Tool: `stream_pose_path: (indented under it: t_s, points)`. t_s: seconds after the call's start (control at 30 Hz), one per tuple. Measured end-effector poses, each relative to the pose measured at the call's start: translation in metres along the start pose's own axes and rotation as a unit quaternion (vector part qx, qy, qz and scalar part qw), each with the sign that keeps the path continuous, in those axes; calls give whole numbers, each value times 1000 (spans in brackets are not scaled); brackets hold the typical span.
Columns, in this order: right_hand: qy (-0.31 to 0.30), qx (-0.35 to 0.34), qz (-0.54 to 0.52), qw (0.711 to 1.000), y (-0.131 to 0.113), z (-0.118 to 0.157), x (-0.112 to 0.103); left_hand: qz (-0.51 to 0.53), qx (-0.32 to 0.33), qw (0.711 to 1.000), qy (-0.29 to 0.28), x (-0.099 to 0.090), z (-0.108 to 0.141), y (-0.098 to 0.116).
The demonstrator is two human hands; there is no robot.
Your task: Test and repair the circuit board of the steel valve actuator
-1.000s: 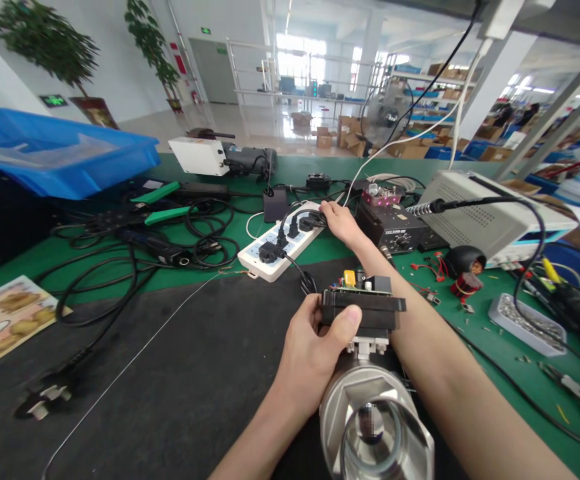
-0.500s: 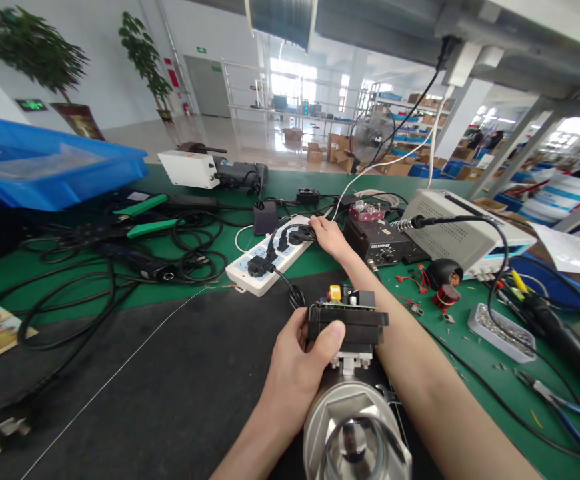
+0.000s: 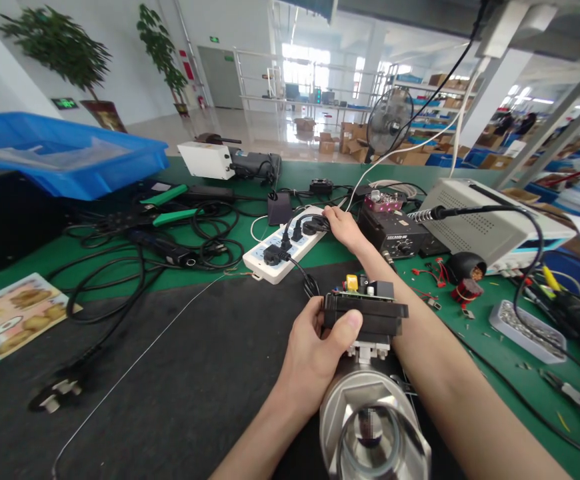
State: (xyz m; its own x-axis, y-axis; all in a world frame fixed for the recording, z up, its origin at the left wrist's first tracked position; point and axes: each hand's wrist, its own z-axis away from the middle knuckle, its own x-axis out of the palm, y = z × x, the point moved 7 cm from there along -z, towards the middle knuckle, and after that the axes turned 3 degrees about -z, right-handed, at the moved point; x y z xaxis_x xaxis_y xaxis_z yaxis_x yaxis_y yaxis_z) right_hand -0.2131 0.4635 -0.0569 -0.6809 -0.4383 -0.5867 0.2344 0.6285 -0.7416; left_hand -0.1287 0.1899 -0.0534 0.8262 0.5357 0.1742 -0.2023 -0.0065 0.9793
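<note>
Mid-counter (image 3: 310,169), over the dark mat (image 3: 170,373), left hand (image 3: 315,347) grips a black housing (image 3: 365,317), thumb across its near face, other fingers behind its left side and partly hidden. Circuit board (image 3: 370,293) exposed on top of the housing, yellow component (image 3: 352,283) standing on it. Metal valve body (image 3: 370,393) joined below, round bore facing the wearer, ball visible inside.

Right forearm extends past the right side of the housing. Right hand (image 3: 344,228) is at the far end of a white power strip (image 3: 269,273), fingers close together beside the farthest black plug (image 3: 314,225); cannot tell whether they pinch it. More black plugs sit in the nearer sockets.

Right of the strip: soldering station (image 3: 395,237), with a beige bench instrument (image 3: 490,220) beyond it. Small tray (image 3: 527,348) of metal parts nearer the wearer. Left side: blue bin (image 3: 70,181), tangled black cables, printed card (image 3: 20,313), loose plug (image 3: 57,393) on the mat.
</note>
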Motion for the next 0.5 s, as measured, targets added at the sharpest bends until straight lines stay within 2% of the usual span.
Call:
stream_pose_path:
  t_s: [0.13, 0.33, 0.5]
  points:
    - [1, -3, 3, 1000, 1, 0, 0, 1, -7, 1000, -2, 1, 0, -1]
    - [1, -5, 4, 1000, 0, 1, -1, 10, -20, 999, 32, -3, 1, 1]
    - [1, -5, 2, 1000, 0, 2, -1, 9, -29, 999, 30, -2, 1, 1]
